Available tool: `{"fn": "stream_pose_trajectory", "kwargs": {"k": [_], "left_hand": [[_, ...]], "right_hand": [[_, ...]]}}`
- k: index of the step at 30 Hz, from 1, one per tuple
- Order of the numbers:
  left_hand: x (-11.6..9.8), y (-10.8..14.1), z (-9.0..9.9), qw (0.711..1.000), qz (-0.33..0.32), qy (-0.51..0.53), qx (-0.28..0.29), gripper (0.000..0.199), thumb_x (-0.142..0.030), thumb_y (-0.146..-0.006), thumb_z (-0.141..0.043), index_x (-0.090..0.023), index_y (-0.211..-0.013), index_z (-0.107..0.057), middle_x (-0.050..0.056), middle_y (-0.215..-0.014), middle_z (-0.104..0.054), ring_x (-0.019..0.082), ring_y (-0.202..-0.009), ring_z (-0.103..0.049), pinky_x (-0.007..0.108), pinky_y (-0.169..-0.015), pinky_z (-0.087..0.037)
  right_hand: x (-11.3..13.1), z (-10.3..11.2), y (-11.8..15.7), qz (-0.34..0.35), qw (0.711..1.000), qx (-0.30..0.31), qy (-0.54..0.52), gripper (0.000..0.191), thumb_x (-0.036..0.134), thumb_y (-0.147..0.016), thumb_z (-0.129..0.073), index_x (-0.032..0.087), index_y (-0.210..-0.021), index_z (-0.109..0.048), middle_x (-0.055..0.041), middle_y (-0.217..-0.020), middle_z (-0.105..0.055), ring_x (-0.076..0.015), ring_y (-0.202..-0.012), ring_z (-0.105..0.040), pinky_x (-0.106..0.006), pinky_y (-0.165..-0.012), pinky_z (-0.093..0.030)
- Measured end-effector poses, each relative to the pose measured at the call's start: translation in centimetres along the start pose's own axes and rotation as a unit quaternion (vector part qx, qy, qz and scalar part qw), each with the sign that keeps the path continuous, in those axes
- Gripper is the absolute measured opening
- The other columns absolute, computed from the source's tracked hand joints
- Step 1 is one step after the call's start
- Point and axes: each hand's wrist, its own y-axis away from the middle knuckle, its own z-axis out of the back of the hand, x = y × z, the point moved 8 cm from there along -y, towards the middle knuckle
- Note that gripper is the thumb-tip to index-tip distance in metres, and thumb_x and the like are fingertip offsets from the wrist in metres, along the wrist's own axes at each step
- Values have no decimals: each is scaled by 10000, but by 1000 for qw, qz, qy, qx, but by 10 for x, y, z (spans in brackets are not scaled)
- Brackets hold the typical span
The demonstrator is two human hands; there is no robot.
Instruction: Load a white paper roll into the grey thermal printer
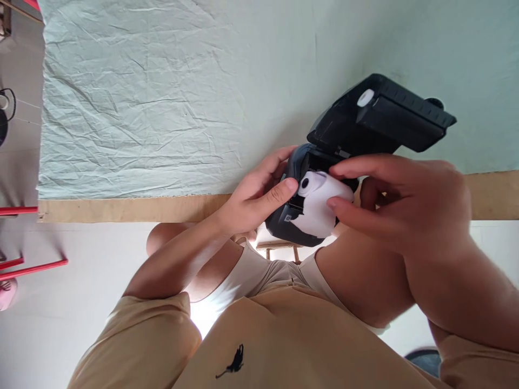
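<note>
A black device (279, 221) is held at the table's front edge, its hinged lid (357, 124) swung up and back. Inside it lies a white paper roll (324, 200) with a dark core hole at its left end and a loose, torn-looking edge. My left hand (259, 194) grips the device's left side, thumb on top beside the roll. My right hand (397, 200) has its thumb and index finger on the right part of the roll, the other fingers curled beneath.
A pale green cloth (141, 102) with creases covers the table, whose wooden edge (121, 209) runs along the front. My legs are under the edge, with a wooden stool between them. Red metal bars (36, 268) stand on the floor at the left.
</note>
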Motion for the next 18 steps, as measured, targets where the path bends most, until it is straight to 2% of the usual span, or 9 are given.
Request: {"fn": "stream_pose_trajectory", "kwargs": {"k": [3,6,8,11,13,15,17,18], "left_hand": [[-1,-1,0,1000,-15,-9,-2,635,-638,-1229,-841,-281,-1752,-792,155,-1695,-894,382,-1544,-893,491,-1282,-764],[2,-2,2,1000,-20,-14,-1,628,-646,-1230,-834,-283,-1741,-793,156,-1690,-894,379,-1540,-895,467,-1258,-774],[3,-3,2,999,-25,-27,5,598,-612,-1247,-819,-287,-1748,-785,151,-1696,-891,366,-1543,-895,452,-1260,-770],[3,-2,3,999,-30,-43,10,614,-610,-1247,-817,-280,-1762,-767,152,-1727,-873,357,-1575,-875,451,-1300,-753],[4,-2,4,999,-21,-37,3,684,-683,-1206,-855,-268,-1743,-772,156,-1705,-884,359,-1553,-884,452,-1288,-759],[6,-2,5,1000,0,-28,-12,732,-756,-1168,-880,-262,-1699,-791,157,-1659,-907,361,-1513,-904,460,-1265,-770],[8,-2,5,999,22,-24,-28,765,-810,-1150,-875,-254,-1669,-796,160,-1625,-920,362,-1486,-916,475,-1258,-775],[9,-2,5,999,31,-25,-35,797,-840,-1139,-870,-248,-1666,-791,164,-1610,-925,362,-1473,-920,479,-1248,-779]], "right_hand": [[3,0,-2,15,1000,-16,5,247,181,-1021,-865,337,-1212,-870,101,-688,-691,-119,-534,-569,-306,-534,-436],[6,-9,-4,47,999,-12,20,282,162,-1025,-808,308,-1256,-875,44,-916,-866,-126,-596,-622,-327,-571,-479],[7,-15,-6,64,998,5,15,286,180,-1046,-770,292,-1291,-866,19,-1040,-921,-123,-628,-643,-323,-583,-488],[7,-18,-5,69,997,15,16,267,175,-1053,-746,290,-1278,-830,40,-929,-872,-129,-644,-666,-299,-574,-483],[7,-16,-3,61,998,15,29,301,142,-1044,-758,305,-1290,-815,63,-854,-827,-133,-635,-674,-289,-573,-493],[6,-11,-1,54,998,3,42,326,153,-1042,-796,334,-1312,-823,68,-866,-829,-135,-607,-645,-299,-565,-492],[1,-2,3,46,998,-32,31,284,268,-1069,-841,359,-1338,-843,40,-933,-858,-156,-615,-644,-332,-575,-510],[-4,2,4,36,998,-53,18,266,387,-1101,-829,366,-1366,-844,12,-986,-877,-181,-653,-680,-359,-599,-542]]}}
